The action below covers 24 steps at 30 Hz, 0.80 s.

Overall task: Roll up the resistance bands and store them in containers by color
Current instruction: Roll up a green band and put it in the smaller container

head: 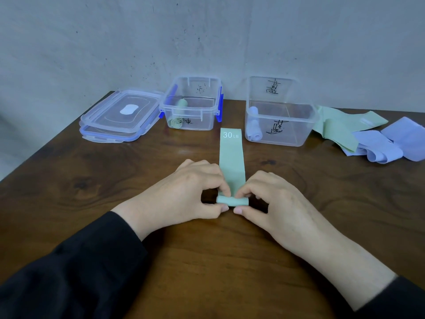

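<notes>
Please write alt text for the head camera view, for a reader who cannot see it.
Left hand and right hand pinch the rolled near end of a flat pale green resistance band on a dark wooden table. Behind stand two open clear plastic containers: the left holds green rolls, the right a blue roll.

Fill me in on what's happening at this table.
A person is rolling up a green band marked 30 LB; the left hand and right hand pinch the started roll at its near end. Two open containers stand behind: the left container holds green rolls, the right container blue ones. Unrolled bands lie heaped at right, lids stacked at left.
</notes>
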{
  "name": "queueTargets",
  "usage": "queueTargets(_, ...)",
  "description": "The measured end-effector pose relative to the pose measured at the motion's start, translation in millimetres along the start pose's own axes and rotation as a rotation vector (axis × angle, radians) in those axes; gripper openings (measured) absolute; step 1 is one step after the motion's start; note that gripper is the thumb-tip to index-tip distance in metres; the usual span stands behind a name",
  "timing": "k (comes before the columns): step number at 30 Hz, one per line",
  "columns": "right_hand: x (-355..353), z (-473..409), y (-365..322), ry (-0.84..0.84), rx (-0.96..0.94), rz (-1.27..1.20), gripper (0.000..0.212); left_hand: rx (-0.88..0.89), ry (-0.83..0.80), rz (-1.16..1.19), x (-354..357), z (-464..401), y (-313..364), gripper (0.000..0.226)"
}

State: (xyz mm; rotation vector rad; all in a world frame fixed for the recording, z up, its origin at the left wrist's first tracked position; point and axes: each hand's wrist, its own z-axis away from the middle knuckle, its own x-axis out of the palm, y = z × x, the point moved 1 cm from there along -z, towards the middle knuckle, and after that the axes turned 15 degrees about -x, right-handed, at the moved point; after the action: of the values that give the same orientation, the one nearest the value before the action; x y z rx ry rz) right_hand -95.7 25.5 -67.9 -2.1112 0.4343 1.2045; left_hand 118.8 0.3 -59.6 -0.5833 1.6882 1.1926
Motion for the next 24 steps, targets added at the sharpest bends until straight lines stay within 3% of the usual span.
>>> queueTargets(7, -1.0, -4.6, 5.2, 0.000, 0.018, -0.018, 0.018, -0.025, 0.018, 0.035, -0.1, -1.3, -2.6, 0.019)
queueTargets(18, 1.0, -7.9, 5.9, 0.011, 0.016, -0.012, 0.014, -0.089, 0.032, 0.052, 0.5, -4.8, -8.0, 0.009)
queueTargets(24, 5.3, -13.9, 7.3, 0.012, 0.019, 0.039, 0.025, -0.078, 0.038, -0.015, 1.6, -3.9, -8.6, 0.021)
